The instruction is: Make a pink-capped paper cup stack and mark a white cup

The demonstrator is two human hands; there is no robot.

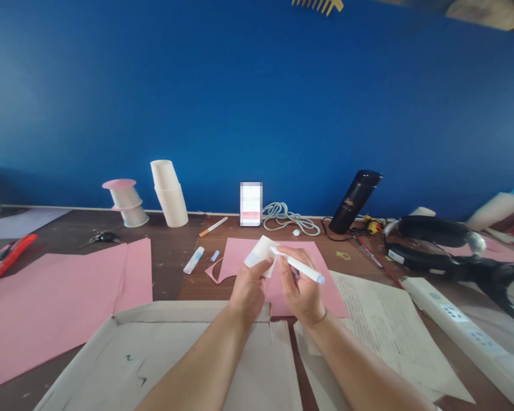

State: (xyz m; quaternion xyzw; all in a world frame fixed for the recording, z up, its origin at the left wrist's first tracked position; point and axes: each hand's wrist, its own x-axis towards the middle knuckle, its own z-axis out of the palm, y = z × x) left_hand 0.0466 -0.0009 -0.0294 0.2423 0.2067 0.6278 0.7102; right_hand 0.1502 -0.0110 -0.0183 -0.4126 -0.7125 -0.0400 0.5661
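My left hand (pixel 249 288) is closed around a small white paper cup (pixel 259 250), tilted on its side above a pink sheet (pixel 235 251). In my right hand (pixel 302 288) is a white marker (pixel 302 268) with a pale blue end. Its other end reaches the cup's side, where my fingers come close together; the exact contact is hard to make out. A small blue cap (pixel 215 256) and a white and light-blue tube (pixel 193 260) lie on the table to the left.
Stacked paper cups (pixel 169 194) and cups with pink discs (pixel 126 202) stand along the blue wall. A phone (pixel 251 205), coiled cable (pixel 286 218), black flask (pixel 355 202), headphones (pixel 437 245) and power strip (pixel 458 325) are around. A cardboard box lid (pixel 163 365) lies in front.
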